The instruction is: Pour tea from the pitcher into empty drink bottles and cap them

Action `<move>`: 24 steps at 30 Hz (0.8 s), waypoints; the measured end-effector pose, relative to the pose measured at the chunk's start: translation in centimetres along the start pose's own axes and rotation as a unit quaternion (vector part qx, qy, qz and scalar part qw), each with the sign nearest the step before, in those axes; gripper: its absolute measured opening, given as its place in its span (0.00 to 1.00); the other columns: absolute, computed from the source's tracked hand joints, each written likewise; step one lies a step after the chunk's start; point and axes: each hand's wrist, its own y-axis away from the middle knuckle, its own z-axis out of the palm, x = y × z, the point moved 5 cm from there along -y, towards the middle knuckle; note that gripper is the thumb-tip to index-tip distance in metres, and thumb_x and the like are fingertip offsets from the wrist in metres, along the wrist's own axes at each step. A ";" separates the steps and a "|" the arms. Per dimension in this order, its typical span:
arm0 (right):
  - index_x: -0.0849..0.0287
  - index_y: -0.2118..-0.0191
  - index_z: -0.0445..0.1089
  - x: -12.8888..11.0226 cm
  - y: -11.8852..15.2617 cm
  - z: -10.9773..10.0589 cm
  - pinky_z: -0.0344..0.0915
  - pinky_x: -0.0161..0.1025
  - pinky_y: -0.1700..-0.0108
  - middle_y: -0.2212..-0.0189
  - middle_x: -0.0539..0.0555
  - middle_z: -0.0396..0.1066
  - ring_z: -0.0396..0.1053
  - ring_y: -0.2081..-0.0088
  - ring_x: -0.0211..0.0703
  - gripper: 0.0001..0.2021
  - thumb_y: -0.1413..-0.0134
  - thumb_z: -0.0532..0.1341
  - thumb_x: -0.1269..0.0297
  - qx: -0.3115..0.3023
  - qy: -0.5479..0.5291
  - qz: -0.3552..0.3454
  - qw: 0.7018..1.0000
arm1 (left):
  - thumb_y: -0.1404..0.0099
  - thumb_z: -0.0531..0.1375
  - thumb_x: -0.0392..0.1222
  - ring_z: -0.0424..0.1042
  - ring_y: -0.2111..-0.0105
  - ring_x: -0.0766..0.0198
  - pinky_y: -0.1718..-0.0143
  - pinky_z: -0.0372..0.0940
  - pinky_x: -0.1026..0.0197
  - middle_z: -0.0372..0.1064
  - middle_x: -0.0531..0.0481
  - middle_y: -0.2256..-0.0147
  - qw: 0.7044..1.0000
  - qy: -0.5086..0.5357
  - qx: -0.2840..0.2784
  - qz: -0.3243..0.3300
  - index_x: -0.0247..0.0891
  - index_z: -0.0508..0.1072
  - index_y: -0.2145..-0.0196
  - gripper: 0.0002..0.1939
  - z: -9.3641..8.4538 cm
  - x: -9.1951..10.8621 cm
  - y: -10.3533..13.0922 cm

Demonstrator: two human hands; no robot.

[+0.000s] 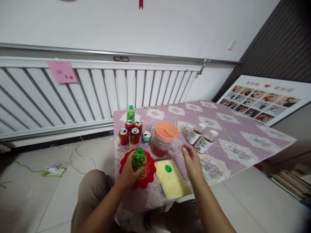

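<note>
My left hand [128,173] is wrapped round an uncapped green bottle [139,158], upright over a red scalloped mat [150,166]. Beside the pitcher's handle is my right hand [190,158], its thumb and fingertips pressed together; whatever they pinch, if anything, is too small to make out. The clear pitcher [159,147] has an orange lid [167,131] and holds reddish-brown liquid. A green cap [168,168] lies on a folded yellow cloth [173,184] between my arms.
Several red cans [123,137], a teal can [146,138] and a capped green bottle [131,114] stand at the left. Two white-capped bottles [194,134] [206,142] are right of the pitcher. A radiator [136,85] lines the wall behind the table [167,113].
</note>
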 end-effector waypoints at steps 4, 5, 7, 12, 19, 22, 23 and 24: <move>0.57 0.64 0.73 -0.1 -1.1 1.7 0.69 0.43 0.61 0.65 0.56 0.77 0.73 0.62 0.47 0.23 0.48 0.61 0.39 -0.047 -0.034 0.034 0.998 | 0.45 0.65 0.37 0.59 0.36 0.50 0.35 0.55 0.46 0.58 0.40 0.37 1.000 0.001 0.002 0.000 0.40 0.56 0.38 0.39 0.1 -0.1 0.0; 0.57 0.67 0.73 0.0 -1.2 2.2 0.69 0.42 0.64 0.69 0.55 0.77 0.73 0.65 0.47 0.24 0.49 0.61 0.38 -0.054 -0.043 0.041 0.997 | 0.45 0.65 0.37 0.59 0.36 0.50 0.35 0.55 0.46 0.58 0.40 0.37 1.000 0.004 0.002 0.001 0.41 0.55 0.37 0.39 0.1 -0.1 0.0; 0.57 0.71 0.72 0.2 -1.5 2.9 0.67 0.40 0.69 0.74 0.53 0.75 0.71 0.70 0.44 0.25 0.52 0.61 0.36 -0.053 -0.066 0.051 0.995 | 0.45 0.65 0.36 0.59 0.36 0.50 0.35 0.54 0.45 0.58 0.40 0.37 1.000 0.011 0.006 0.003 0.41 0.55 0.37 0.40 0.2 -0.2 0.1; 0.54 0.79 0.64 0.2 -2.3 4.2 0.63 0.38 0.74 0.83 0.46 0.65 0.64 0.78 0.38 0.25 0.57 0.63 0.36 -0.014 -0.118 0.056 0.991 | 0.45 0.65 0.35 0.61 0.37 0.51 0.34 0.54 0.44 0.60 0.40 0.39 1.000 0.019 0.005 -0.005 0.40 0.56 0.37 0.39 0.4 -0.2 0.0; 0.53 0.82 0.60 -1.5 -4.2 4.2 0.57 0.37 0.79 0.88 0.43 0.58 0.58 0.83 0.35 0.22 0.59 0.66 0.43 0.004 -0.149 0.070 0.986 | 0.47 0.64 0.31 0.62 0.38 0.49 0.35 0.57 0.43 0.61 0.39 0.39 1.000 0.019 0.011 0.006 0.40 0.58 0.38 0.39 0.2 0.8 -0.1; 0.53 0.82 0.58 -3.5 -5.0 3.3 0.59 0.38 0.78 0.88 0.43 0.56 0.58 0.83 0.36 0.22 0.60 0.67 0.43 -0.011 -0.157 0.058 0.986 | 0.47 0.65 0.32 0.62 0.39 0.48 0.36 0.56 0.42 0.61 0.38 0.39 0.999 0.021 0.029 -0.002 0.40 0.58 0.38 0.40 0.3 0.3 0.0; 0.53 0.82 0.58 -4.2 -5.2 3.0 0.60 0.38 0.77 0.88 0.43 0.56 0.58 0.83 0.36 0.22 0.61 0.67 0.43 -0.016 -0.159 0.053 0.986 | 0.47 0.65 0.32 0.62 0.38 0.48 0.36 0.56 0.42 0.61 0.38 0.39 0.999 0.022 0.035 -0.006 0.39 0.57 0.38 0.40 0.4 0.1 0.0; 0.53 0.82 0.57 -5.0 -5.3 2.6 0.60 0.39 0.77 0.88 0.43 0.55 0.58 0.82 0.36 0.23 0.62 0.68 0.43 -0.022 -0.161 0.050 0.985 | 0.47 0.65 0.32 0.62 0.38 0.48 0.35 0.56 0.42 0.61 0.38 0.39 0.999 0.024 0.040 -0.008 0.39 0.57 0.38 0.40 0.5 -0.1 0.1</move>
